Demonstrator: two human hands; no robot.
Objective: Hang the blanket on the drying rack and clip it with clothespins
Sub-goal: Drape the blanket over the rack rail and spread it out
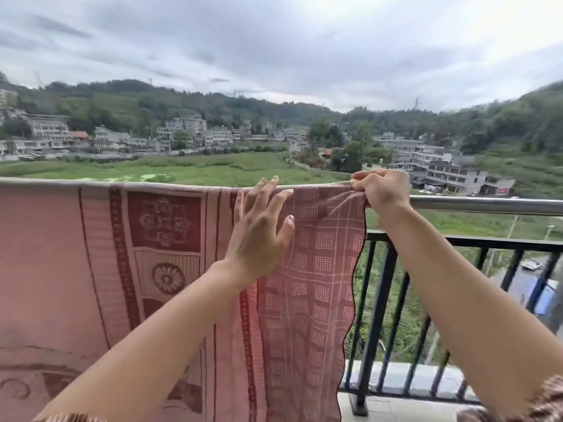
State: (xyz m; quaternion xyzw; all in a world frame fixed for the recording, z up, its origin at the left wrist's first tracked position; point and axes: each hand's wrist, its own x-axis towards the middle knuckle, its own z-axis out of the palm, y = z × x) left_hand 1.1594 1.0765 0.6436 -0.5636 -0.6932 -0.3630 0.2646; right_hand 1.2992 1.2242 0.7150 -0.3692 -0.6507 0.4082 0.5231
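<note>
A pink and dark-red patterned blanket hangs over a horizontal metal rail and covers its left and middle stretch. My left hand lies flat with spread fingers against the blanket's front, just below the rail. At the blanket's top right corner my right hand pinches the bunched cloth on top of the rail. No clothespin shows in either hand.
A black balcony railing with upright bars stands behind and below the rail on the right. Bare metal rail runs on to the right edge. Beyond lie green fields, houses and a road far below.
</note>
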